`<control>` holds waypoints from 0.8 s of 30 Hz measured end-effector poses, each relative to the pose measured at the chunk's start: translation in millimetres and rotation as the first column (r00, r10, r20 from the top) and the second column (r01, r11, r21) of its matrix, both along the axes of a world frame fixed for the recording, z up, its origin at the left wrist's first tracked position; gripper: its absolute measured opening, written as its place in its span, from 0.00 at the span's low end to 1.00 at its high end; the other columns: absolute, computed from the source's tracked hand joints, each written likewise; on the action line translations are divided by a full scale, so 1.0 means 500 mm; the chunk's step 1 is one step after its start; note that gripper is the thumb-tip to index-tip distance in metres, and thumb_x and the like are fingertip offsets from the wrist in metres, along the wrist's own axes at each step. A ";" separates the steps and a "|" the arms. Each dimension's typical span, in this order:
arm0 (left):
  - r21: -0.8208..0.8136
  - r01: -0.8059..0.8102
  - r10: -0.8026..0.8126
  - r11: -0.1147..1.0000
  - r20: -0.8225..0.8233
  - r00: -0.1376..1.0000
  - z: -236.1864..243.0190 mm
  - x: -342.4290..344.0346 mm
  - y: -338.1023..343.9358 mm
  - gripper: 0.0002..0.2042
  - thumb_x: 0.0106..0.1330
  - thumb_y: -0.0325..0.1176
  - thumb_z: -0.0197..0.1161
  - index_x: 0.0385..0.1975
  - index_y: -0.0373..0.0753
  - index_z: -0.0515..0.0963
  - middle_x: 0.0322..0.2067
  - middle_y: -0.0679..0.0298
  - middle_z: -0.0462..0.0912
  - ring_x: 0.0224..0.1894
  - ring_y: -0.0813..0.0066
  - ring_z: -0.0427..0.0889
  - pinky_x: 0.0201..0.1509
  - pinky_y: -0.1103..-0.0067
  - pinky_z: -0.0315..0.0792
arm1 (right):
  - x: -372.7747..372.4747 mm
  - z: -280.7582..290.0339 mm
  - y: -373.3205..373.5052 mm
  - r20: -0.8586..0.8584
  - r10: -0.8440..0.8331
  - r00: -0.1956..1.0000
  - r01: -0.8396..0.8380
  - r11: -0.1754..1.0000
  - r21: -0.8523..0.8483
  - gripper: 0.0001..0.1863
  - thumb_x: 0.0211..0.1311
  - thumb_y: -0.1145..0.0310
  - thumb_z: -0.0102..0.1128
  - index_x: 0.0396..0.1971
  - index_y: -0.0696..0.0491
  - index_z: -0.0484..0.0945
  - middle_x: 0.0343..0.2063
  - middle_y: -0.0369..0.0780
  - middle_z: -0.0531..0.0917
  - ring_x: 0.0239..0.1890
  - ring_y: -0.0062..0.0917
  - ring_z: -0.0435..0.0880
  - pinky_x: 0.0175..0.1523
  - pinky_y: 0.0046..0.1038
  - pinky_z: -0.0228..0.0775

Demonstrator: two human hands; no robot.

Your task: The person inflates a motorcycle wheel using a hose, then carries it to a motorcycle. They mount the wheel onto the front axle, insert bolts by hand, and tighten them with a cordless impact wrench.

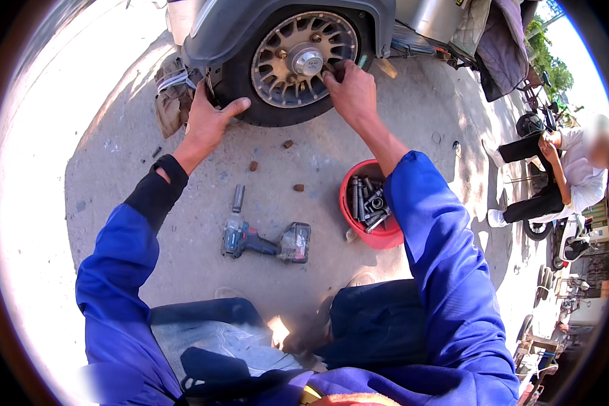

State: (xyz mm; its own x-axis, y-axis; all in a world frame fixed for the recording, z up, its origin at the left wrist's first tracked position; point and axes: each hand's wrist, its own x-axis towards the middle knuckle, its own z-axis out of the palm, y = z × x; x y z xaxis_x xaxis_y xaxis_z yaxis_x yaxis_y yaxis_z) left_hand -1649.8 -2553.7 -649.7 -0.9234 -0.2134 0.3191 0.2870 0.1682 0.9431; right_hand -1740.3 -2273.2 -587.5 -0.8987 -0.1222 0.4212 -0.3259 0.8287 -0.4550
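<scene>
A wheel (pixel 340 42) with a dusty, many-spoked rim and black tyre sits under the grey fender of a vehicle. My left hand (pixel 208 122) grips the tyre's left edge, thumb across the tread and fingers along its side, partly hidden. At the right of the silver hub cap (pixel 307 62), my right hand (pixel 354 93) is closed in a pinch against the rim; whatever its fingertips hold is hidden. Brownish nuts (pixel 281 53) show on the rim. Below the wheel, rusty nuts (pixel 254 166) lie scattered on the ground.
A cordless impact wrench (pixel 254 242) with a long socket lies between my knees and the wheel. Under my right forearm stands a red bucket (pixel 384 239) of metal sockets. Crumpled cloth (pixel 172 101) lies left of the tyre. A person (pixel 575 166) sits at the right, near parked motorbikes.
</scene>
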 end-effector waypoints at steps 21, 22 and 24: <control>-0.043 -0.027 0.029 0.999 0.053 0.998 -0.010 0.009 0.012 0.46 0.59 0.45 0.81 0.69 0.27 0.61 0.65 0.50 0.75 0.67 0.62 0.75 0.73 0.69 0.65 | 0.002 0.007 0.016 -0.143 0.180 0.973 -0.128 0.942 0.310 0.17 0.72 0.58 0.61 0.36 0.59 0.79 0.33 0.53 0.88 0.37 0.48 0.89 0.43 0.46 0.82; -0.034 -0.023 0.024 0.999 0.044 0.999 -0.009 0.009 0.015 0.46 0.59 0.45 0.80 0.70 0.27 0.60 0.65 0.50 0.75 0.67 0.62 0.74 0.74 0.69 0.65 | -0.003 0.002 0.021 -0.170 0.217 0.961 -0.159 0.940 0.300 0.17 0.72 0.58 0.61 0.37 0.60 0.78 0.34 0.54 0.88 0.37 0.49 0.89 0.43 0.47 0.82; -0.040 -0.023 0.024 0.999 0.030 0.999 -0.010 0.006 0.015 0.46 0.59 0.44 0.80 0.70 0.28 0.60 0.65 0.51 0.75 0.66 0.63 0.74 0.73 0.69 0.66 | -0.010 0.001 0.026 -0.231 0.285 0.930 -0.218 0.936 0.278 0.17 0.72 0.58 0.60 0.40 0.61 0.76 0.37 0.55 0.87 0.38 0.50 0.88 0.44 0.47 0.81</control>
